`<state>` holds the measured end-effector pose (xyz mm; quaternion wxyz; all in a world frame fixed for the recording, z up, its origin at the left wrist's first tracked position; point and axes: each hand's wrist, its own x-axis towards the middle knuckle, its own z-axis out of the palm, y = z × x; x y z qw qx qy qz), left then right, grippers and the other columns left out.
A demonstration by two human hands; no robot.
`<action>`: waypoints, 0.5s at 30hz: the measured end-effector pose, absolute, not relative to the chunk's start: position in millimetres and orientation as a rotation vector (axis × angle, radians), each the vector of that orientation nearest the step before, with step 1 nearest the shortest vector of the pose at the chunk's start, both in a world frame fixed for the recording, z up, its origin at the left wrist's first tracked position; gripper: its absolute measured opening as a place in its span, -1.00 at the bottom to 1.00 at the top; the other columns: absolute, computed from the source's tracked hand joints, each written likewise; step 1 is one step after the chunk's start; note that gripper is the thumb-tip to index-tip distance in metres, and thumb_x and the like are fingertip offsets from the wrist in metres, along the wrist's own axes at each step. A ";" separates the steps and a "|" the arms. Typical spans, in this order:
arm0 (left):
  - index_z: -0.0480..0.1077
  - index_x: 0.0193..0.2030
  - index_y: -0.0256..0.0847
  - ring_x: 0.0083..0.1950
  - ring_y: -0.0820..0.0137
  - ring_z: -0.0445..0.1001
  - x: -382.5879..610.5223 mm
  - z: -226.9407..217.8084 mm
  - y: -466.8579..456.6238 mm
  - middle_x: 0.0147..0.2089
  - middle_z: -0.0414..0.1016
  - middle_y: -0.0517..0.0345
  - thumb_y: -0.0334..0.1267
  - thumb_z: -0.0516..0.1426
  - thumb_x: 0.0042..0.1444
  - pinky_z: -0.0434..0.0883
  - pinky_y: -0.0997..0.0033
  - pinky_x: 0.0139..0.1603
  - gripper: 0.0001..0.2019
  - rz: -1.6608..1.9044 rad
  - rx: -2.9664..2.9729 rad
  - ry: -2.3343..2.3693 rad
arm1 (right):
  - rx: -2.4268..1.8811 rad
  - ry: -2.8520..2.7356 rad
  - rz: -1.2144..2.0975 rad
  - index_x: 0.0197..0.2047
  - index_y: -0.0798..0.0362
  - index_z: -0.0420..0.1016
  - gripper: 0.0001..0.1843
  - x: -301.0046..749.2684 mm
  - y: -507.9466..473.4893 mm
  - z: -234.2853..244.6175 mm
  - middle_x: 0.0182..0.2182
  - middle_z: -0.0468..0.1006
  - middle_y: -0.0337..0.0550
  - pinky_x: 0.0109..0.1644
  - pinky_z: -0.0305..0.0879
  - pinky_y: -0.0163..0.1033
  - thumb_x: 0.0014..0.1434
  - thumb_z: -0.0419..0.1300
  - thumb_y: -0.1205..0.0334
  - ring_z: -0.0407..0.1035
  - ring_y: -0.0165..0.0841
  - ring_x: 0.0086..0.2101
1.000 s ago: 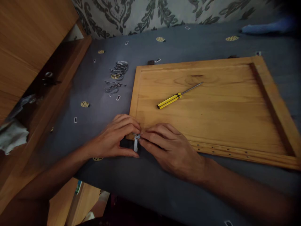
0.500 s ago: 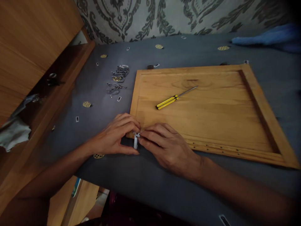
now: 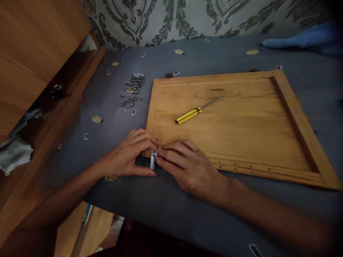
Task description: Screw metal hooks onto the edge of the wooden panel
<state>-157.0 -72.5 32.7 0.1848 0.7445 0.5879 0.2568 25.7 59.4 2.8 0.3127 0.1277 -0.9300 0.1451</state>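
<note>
Left hand (image 3: 131, 152) gapes around a metal fitting (image 3: 152, 162) — right hand (image 3: 193, 168) touches it, grip unclear.

Left hand (image 3: 131, 153) arched, thumb spread below fingers; right hand (image 3: 191, 169) bunched, fingertips near left's; forearms (image 3: 257, 203) angled inward.

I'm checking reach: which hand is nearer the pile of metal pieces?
Left. The left hand lies just this side of the metal pieces, apart from them; the right hand is farther off, to the left hand's right.
</note>
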 end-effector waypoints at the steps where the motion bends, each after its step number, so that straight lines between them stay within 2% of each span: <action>1: 0.33 -0.04 -0.19 0.10 0.23 0.37 -157.1 32.9 -72.6 -0.01 0.45 0.01 0.02 0.28 0.07 0.30 0.15 0.11 -0.56 0.719 2.096 1.657 | 0.333 -2.450 0.383 -0.17 0.21 0.54 -0.68 25.6 59.3 3.0 -0.26 0.61 -0.06 -0.10 0.30 -0.09 0.37 -0.06 0.43 0.38 -0.23 -0.20; 15: 0.32 -0.04 -0.18 0.11 0.24 0.37 -157.3 35.0 -71.8 -0.01 0.45 0.02 0.05 0.26 0.09 0.29 0.15 0.12 -0.57 0.696 2.091 1.653 | 0.315 -2.467 0.365 -0.18 0.10 0.57 -0.64 26.4 59.5 2.7 -0.27 0.60 -0.11 -0.09 0.32 -0.11 0.37 -0.07 0.44 0.37 -0.27 -0.18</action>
